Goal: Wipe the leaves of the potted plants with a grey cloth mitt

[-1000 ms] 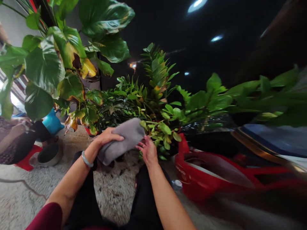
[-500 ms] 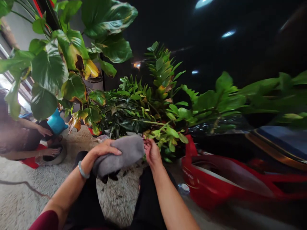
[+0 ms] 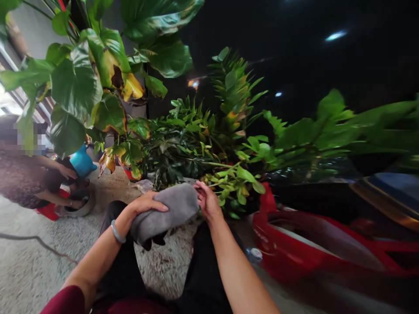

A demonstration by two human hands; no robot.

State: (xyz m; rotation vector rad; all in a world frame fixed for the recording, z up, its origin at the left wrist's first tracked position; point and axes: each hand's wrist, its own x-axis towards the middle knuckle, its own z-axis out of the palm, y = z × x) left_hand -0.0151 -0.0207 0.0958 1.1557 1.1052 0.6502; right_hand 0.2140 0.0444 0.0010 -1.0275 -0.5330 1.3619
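Note:
My left hand, with a pale bangle at the wrist, grips a soft grey plush bundle like a folded cloth. Its thumb lies on top and its fingers are hidden underneath. Some black pieces show below the bundle's near edge; I cannot make out what they are. At the bundle's right end is my right hand, its fingers apart and slightly bent. I cannot tell whether its fingertips touch the plush. The bundle is held above the floor, between my knees.
Leafy plants stand close ahead. To the right is a red bag with a bottle beside it. At left, a person sits with one hand in a grey pot, near a blue watering can. A cable crosses the floor.
The view has turned slightly left. My right hand's fingers have loosened and spread a little at the bundle's end, while the left keeps its grip. The other person's hand has moved down into the pot.

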